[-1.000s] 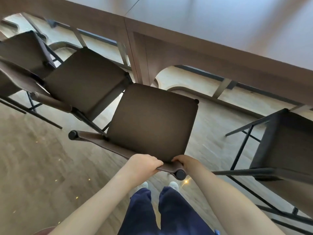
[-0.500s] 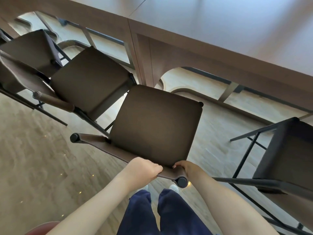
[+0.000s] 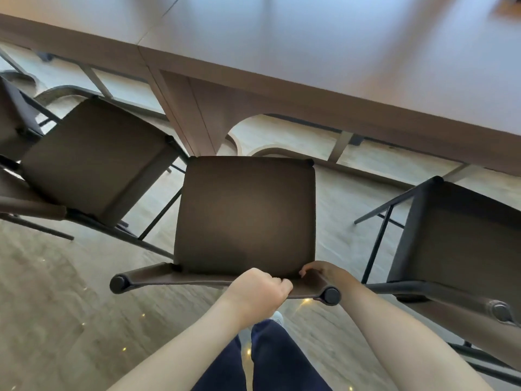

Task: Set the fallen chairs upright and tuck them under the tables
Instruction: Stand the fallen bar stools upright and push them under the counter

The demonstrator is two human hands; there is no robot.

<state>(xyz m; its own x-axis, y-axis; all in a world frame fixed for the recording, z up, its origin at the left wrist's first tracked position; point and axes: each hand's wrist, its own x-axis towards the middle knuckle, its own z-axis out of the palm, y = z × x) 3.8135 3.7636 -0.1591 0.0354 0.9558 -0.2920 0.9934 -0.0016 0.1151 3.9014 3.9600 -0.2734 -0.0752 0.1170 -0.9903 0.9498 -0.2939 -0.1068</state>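
Note:
A brown chair (image 3: 245,213) with a black frame stands upright right in front of me, its seat facing the long wooden table (image 3: 324,52). My left hand (image 3: 258,292) grips the top of its backrest near the middle. My right hand (image 3: 324,273) grips the same backrest close to its right end cap. The seat's far edge lies just short of the table's edge, beside the table's arched leg panel (image 3: 197,117).
Another brown chair (image 3: 93,159) stands to the left, partly under the table, with a third at the far left edge. A dark chair (image 3: 462,238) stands to the right. Wooden floor lies behind me to the left; my legs are just behind the backrest.
The chair has turned from an angle to square with the table and shifted right, with both hands still on its backrest. My view has moved right along the table.

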